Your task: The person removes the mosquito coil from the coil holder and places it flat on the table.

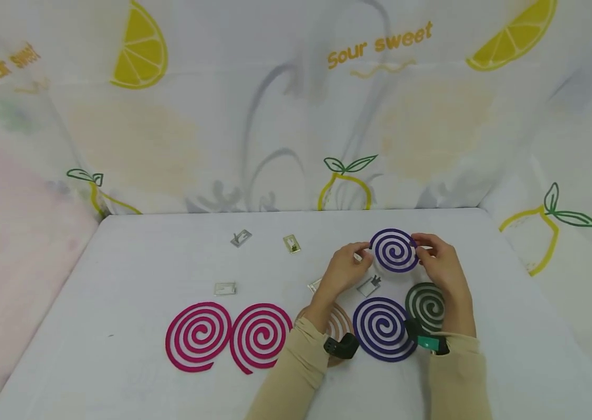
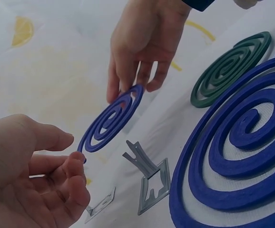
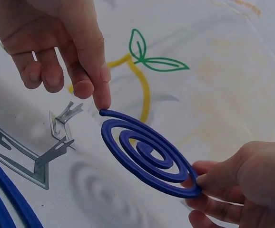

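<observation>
A blue-purple mosquito coil (image 1: 393, 272) is held flat above the far right of the table, its shadow below it. My right hand (image 1: 439, 259) pinches its right edge between thumb and fingers, as the right wrist view shows. At the opposite side my left hand (image 1: 347, 269) has a fingertip at the coil's outer end, with the thumb apart from it. A metal coil stand (image 2: 155, 178) with a raised forked prong lies under the hands. Nearer me lie a second blue-purple coil (image 2: 223, 209) and a dark green coil (image 2: 205, 92), partly behind my right wrist in the head view.
Two pink coils (image 1: 170, 338) lie side by side at the front left. A tan coil (image 1: 347, 318) is partly covered by my left forearm. Silver stands (image 1: 225, 289) and a gold-toned stand (image 1: 292, 243) are spread farther back. A lemon-print cloth (image 1: 285, 116) hangs behind the table.
</observation>
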Action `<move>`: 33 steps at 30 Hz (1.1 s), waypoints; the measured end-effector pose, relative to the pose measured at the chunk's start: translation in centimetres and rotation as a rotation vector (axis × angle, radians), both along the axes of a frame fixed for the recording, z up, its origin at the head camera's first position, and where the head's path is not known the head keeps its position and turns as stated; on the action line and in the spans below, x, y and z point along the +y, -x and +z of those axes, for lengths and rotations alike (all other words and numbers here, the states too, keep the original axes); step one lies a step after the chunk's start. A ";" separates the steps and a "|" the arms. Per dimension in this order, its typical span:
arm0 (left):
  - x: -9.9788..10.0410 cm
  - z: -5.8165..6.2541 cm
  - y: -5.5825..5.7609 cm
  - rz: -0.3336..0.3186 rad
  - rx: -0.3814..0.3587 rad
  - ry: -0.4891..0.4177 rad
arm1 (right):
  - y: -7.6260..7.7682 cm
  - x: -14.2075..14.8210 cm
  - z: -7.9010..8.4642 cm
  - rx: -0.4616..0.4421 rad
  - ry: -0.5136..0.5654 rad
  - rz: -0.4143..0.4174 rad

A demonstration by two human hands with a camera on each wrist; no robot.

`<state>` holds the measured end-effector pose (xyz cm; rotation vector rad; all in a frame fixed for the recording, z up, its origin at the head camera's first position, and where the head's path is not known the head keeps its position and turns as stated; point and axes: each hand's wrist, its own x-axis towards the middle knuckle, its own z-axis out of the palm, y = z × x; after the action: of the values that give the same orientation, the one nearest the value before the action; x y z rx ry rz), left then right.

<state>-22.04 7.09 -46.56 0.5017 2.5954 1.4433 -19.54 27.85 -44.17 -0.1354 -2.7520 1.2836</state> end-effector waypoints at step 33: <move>1.1 -1.7 -0.4 -0.168 -0.114 0.024 | -0.2 1.7 -0.8 -0.186 -0.064 0.059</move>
<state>-21.66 8.23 -48.29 0.5999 2.4164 1.3444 -19.36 29.51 -44.94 -0.1788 -2.9713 1.2541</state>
